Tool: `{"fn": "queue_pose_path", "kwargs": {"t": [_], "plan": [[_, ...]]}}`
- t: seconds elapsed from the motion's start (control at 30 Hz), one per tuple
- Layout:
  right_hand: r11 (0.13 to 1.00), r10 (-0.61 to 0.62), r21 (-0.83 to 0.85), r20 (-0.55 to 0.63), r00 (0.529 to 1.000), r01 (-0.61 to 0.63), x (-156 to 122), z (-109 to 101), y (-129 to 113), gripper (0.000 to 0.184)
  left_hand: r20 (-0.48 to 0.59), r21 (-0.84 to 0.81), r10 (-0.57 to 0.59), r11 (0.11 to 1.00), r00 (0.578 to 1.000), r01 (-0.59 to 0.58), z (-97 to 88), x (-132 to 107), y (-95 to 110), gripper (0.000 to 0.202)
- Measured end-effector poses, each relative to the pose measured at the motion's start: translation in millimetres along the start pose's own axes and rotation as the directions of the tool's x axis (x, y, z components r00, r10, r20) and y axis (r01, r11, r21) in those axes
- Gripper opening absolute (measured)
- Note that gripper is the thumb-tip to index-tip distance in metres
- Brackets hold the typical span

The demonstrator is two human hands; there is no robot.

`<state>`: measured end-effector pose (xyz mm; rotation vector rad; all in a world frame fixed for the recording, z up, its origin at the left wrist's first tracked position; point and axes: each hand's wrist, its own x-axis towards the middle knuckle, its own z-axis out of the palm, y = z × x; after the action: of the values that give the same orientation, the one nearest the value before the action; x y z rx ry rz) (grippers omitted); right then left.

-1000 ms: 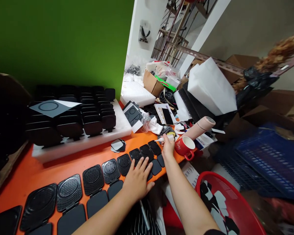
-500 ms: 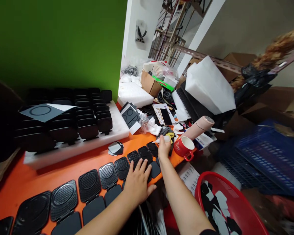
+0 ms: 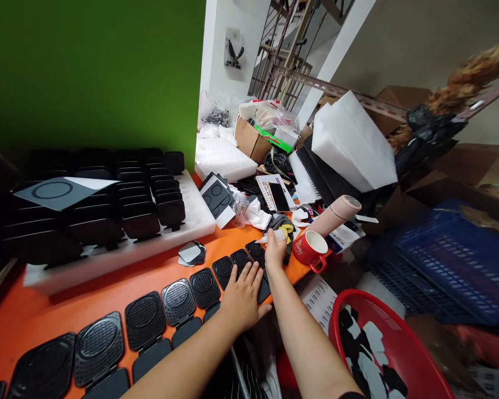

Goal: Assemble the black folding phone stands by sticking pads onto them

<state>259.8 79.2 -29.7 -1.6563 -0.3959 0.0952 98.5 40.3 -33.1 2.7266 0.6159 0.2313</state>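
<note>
Fingers loosely spread, the left hand [image 3: 244, 296] had edged along the hinged black panels [image 3: 144, 318] toward the endmost panel [image 3: 255, 252] — where the right hand [image 3: 275, 255] pinched a white nozzle bottle [image 3: 279, 235], tip near it — apparently concentrating the work there.

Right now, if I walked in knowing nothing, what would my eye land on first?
Probably the bright green wall at upper left, above an orange table carrying a row of black hinged plates. At the row's far end, the left hand lies spread over the plates while the right hand holds a small white bottle. At lower right, a big red tub holds black and whitish pieces.
</note>
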Motion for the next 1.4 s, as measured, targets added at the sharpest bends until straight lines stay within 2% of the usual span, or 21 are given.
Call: {"fn": "queue_pose_path", "kwargs": {"t": [0.8,1.0,1.2,1.4], "plan": [[1.0,-0.018,-0.019,-0.005,1.0,0.018,2,0,7,0.032,0.032,-0.008,-0.013,1.0,0.999,0.014,-5.7,0,1,0.083],[1.0,-0.018,-0.003,-0.012,1.0,0.018,2,-1,6,0.033,0.012,-0.003,-0.014,1.0,1.0,0.014,-4.6,0,1,0.083],[0.999,0.037,0.037,-0.029,0.999,-0.035,2,-10,2,0.036,-0.014,-0.002,-0.011,1.0,1.0,0.01,-3.7,-1,1,0.082],[0.993,0.104,0.048,0.041,0.994,-0.106,-14,-23,0,0.034,-0.031,0.001,-0.003,1.0,1.0,0.003,3.1,0,0,0.083]]}}
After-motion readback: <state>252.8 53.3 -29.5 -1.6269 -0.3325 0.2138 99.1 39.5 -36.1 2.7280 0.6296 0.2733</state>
